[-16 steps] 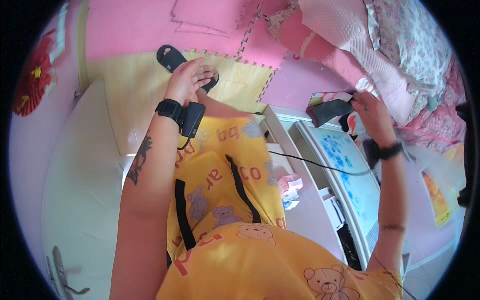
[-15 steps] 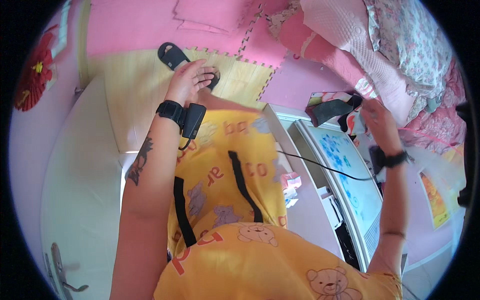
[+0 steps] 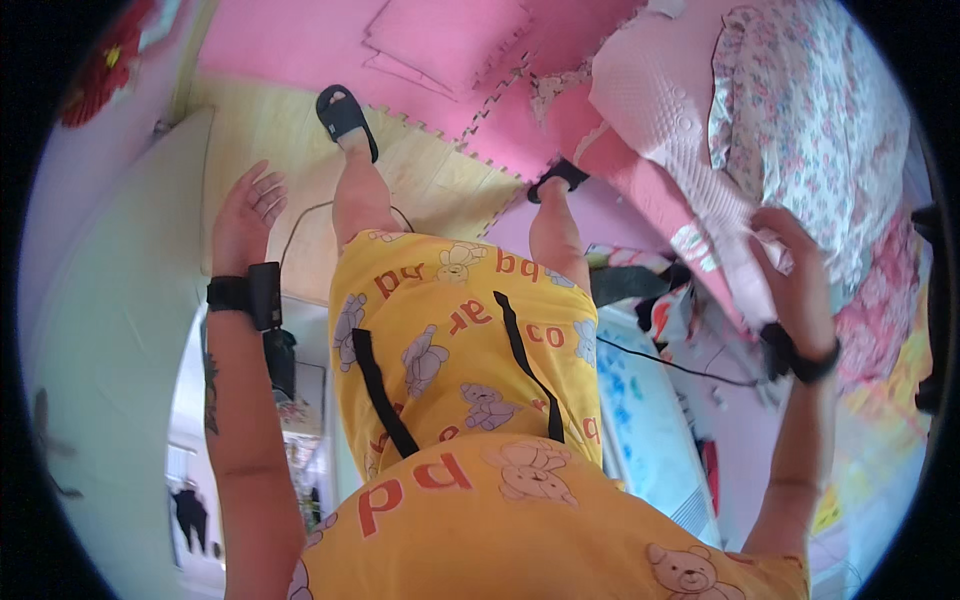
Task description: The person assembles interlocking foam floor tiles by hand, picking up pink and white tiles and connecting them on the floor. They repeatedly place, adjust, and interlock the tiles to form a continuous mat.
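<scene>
My left hand (image 3: pixel 246 222) is held out at the far left, empty, with its fingers loosely bent and apart. It is nearest to a pale door (image 3: pixel 130 300). On the right, my right hand (image 3: pixel 800 268) is at the edge of a pink quilted bedspread (image 3: pixel 665 100), its fingers bent round a pinched-up bit of the cloth. The bedspread hangs over the side of a bed, and the fingertips are partly hidden in its folds. Black bands with small dark devices sit on both wrists, and a black cable (image 3: pixel 670 362) runs to the right one.
A floral ruffled cover (image 3: pixel 810 120) lies on the bed beside the bedspread. Pink foam mats (image 3: pixel 290 45) and wood-look flooring (image 3: pixel 255 110) are ahead. A low cabinet with a blue-patterned top (image 3: pixel 640 400) stands right of my yellow clothing. Dark cloth items (image 3: pixel 630 285) lie near its far end.
My body has shifted toward the bed, and both slippered feet now show. The left hand has moved left, away from my body. The right hand has come onto the bedspread's edge.
</scene>
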Action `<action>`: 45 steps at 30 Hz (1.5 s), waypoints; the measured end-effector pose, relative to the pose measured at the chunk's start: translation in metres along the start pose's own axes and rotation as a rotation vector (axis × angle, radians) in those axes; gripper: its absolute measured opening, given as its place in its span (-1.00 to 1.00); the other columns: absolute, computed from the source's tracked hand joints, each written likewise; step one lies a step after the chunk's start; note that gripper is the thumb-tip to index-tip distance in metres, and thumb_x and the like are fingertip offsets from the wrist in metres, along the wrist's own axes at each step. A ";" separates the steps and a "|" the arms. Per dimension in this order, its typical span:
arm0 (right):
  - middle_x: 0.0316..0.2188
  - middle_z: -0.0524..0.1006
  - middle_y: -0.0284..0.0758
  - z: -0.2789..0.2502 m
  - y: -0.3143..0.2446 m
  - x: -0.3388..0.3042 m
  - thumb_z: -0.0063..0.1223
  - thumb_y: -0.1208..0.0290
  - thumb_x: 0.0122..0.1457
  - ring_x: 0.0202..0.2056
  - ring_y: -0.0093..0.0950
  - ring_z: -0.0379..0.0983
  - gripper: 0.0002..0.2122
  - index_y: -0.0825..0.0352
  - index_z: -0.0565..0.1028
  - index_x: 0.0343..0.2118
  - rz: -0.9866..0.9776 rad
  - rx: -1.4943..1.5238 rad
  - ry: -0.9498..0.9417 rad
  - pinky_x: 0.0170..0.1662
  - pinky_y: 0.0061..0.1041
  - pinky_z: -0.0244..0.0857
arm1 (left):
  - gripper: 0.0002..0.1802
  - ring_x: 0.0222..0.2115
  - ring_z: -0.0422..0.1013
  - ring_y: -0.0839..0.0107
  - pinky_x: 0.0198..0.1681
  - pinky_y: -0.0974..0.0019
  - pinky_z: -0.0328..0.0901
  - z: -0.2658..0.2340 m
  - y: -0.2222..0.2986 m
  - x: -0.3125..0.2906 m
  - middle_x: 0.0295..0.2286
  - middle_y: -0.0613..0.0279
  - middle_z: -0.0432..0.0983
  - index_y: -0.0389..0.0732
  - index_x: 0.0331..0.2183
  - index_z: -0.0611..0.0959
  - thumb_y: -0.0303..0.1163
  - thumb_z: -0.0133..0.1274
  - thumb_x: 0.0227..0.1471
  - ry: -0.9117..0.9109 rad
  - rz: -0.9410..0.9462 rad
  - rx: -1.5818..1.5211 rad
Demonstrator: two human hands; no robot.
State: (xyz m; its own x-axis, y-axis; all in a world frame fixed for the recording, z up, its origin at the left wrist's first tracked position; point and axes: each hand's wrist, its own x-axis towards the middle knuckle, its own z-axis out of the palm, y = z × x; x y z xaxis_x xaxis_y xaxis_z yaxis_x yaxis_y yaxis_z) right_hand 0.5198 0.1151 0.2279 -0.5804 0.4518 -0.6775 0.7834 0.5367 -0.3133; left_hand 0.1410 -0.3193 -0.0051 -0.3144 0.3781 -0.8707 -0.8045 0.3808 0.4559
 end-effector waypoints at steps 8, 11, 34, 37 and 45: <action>-0.36 0.51 -0.20 0.215 0.060 0.158 -0.10 0.27 0.08 -0.25 -0.24 0.46 -0.80 0.31 0.46 -0.43 -0.404 -0.431 -0.373 -0.21 -0.26 0.33 | -0.61 -0.18 0.42 0.35 -0.08 0.31 0.30 0.151 -0.145 -0.001 -0.18 0.05 0.48 -0.29 -0.02 0.40 -0.28 -0.12 0.17 -0.030 -0.075 -0.199; -0.21 0.51 -0.17 0.291 0.074 0.196 -0.08 0.32 0.07 -0.09 -0.20 0.42 -0.73 0.31 0.50 -0.21 -0.219 -0.572 -0.463 -0.02 -0.18 0.25 | -0.60 -0.19 0.42 0.32 -0.09 0.29 0.31 0.170 -0.200 0.083 -0.19 0.03 0.48 -0.30 -0.05 0.39 -0.26 -0.06 0.14 0.014 -0.155 -0.078; 0.11 0.32 -0.21 0.443 0.172 0.373 0.15 0.17 -0.02 0.17 -0.15 0.17 -0.39 0.15 0.24 0.12 0.249 -0.975 -0.417 0.12 0.16 -0.04 | -0.13 -0.07 0.38 0.06 -0.01 0.15 0.26 0.176 -0.462 0.328 -0.11 -0.09 0.45 -0.31 0.00 0.42 0.05 0.25 -0.28 0.193 -0.070 0.690; 0.10 0.34 -0.19 0.450 0.177 0.373 0.12 0.13 -0.01 0.13 -0.19 0.23 -0.40 0.25 0.28 0.10 0.226 -1.078 -0.368 0.09 0.09 0.02 | -0.36 -0.34 0.47 0.10 -0.24 0.14 0.33 0.184 -0.447 0.324 -0.32 -0.04 0.54 -0.30 -0.23 0.56 0.03 0.25 -0.24 0.070 -0.063 1.000; 0.08 0.35 -0.16 0.409 0.171 0.385 -0.01 -0.06 0.04 0.08 -0.17 0.30 -0.36 0.35 0.34 0.07 0.305 -0.870 -0.502 0.14 -0.09 0.05 | -0.49 -0.36 0.48 -0.03 -0.29 0.08 0.35 0.214 -0.424 0.319 -0.46 -0.16 0.54 -0.33 -0.37 0.64 0.00 0.15 -0.11 0.033 -0.039 0.890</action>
State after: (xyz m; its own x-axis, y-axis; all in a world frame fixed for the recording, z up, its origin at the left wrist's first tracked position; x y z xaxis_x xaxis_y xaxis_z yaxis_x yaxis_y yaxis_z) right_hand 0.5210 0.0896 -0.3588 -0.0706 0.4135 -0.9077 0.3355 0.8669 0.3688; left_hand 0.4899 -0.1795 -0.4365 -0.3205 0.3319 -0.8872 -0.1294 0.9125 0.3881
